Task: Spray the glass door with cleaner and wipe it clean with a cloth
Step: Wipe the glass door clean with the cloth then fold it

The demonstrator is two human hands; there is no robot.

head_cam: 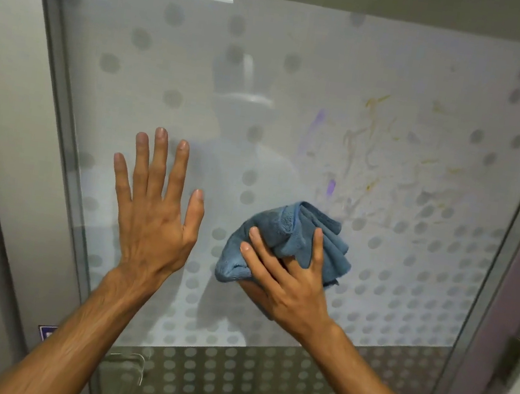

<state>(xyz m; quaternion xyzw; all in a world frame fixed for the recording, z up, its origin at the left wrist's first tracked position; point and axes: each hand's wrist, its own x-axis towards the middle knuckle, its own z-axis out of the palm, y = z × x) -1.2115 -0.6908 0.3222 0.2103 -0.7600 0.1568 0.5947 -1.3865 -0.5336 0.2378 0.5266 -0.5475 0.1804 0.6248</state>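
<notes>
The frosted glass door with a grey dot pattern fills the view. Yellow, grey and purple smears mark its right half. My left hand lies flat on the glass with its fingers spread and straight. To its right, my right hand presses a bunched blue cloth against the glass, fingers spread over it and the thumb tucked under its lower edge. The cloth sits just below and left of the smears. No spray bottle is in view.
A metal door frame runs down the left side, and another frame edge runs down the right with a dark hinge or latch. Below the frosted band the glass is darker and see-through.
</notes>
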